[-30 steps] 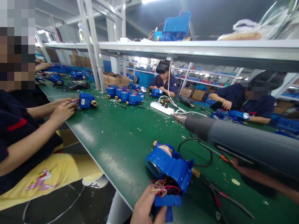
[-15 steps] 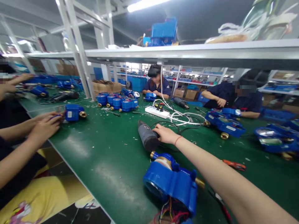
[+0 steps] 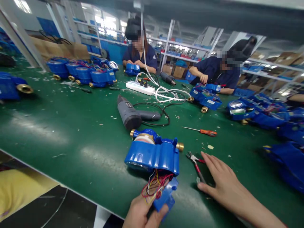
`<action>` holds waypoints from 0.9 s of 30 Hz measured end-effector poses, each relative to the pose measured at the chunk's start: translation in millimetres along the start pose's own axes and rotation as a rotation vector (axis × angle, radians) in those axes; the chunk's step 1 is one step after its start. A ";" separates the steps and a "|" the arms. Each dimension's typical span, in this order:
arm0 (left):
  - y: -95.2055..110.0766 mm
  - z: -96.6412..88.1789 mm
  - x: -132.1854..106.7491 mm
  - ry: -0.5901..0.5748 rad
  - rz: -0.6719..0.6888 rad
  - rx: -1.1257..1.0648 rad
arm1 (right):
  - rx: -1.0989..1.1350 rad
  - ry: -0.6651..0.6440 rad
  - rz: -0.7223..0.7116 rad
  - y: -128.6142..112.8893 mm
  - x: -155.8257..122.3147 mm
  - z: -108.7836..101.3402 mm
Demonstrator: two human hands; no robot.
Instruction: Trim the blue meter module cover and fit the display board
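Note:
A blue meter housing (image 3: 154,153) with brass fittings lies on the green bench (image 3: 71,126) in front of me. Coloured wires (image 3: 155,186) run from it to a small blue cover (image 3: 166,196), which my left hand (image 3: 142,212) grips at the bench's near edge. My right hand (image 3: 222,182) lies over red-handled pliers (image 3: 197,164) just right of the housing, fingers stretched out and touching them. A grey heat gun (image 3: 130,112) rests on the bench behind the housing, with nobody holding it.
An orange-handled screwdriver (image 3: 201,131) lies right of the heat gun. A white power strip (image 3: 140,87) with cables sits further back. Several blue meters (image 3: 80,72) stand at back left and along the right side. Two other people (image 3: 140,53) work across the bench.
My right hand set the heat gun down on the bench, let go and came back to the pliers near the housing. My view dropped lower and turned right.

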State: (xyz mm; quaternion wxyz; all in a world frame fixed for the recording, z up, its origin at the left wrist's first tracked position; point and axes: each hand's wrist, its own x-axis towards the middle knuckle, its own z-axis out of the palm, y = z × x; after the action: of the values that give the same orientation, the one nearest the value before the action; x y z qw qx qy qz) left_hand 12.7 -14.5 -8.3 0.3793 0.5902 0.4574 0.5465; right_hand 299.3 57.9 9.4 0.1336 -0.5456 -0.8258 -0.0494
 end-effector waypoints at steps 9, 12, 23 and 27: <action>3.8 -2.6 -8.1 0.031 -0.225 -0.030 | 0.181 0.074 0.052 -10.4 -11.9 -6.2; 5.3 -1.3 -8.8 0.057 -0.254 0.046 | 0.300 0.084 0.019 -32.3 -17.6 -31.0; 3.0 0.3 -13.6 0.176 -0.136 0.236 | 0.250 0.081 -0.234 -93.0 -24.9 -42.4; 3.2 -0.4 -14.0 0.138 -0.053 0.313 | 0.208 0.106 -0.271 -93.0 -22.6 -44.0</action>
State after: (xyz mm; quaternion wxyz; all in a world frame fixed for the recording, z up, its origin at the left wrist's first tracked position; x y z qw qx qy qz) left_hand 12.9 -28.8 -9.4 0.2649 0.5908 0.5773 0.4974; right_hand 230.0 -9.4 51.4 0.2249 -0.4092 -0.8843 -0.0098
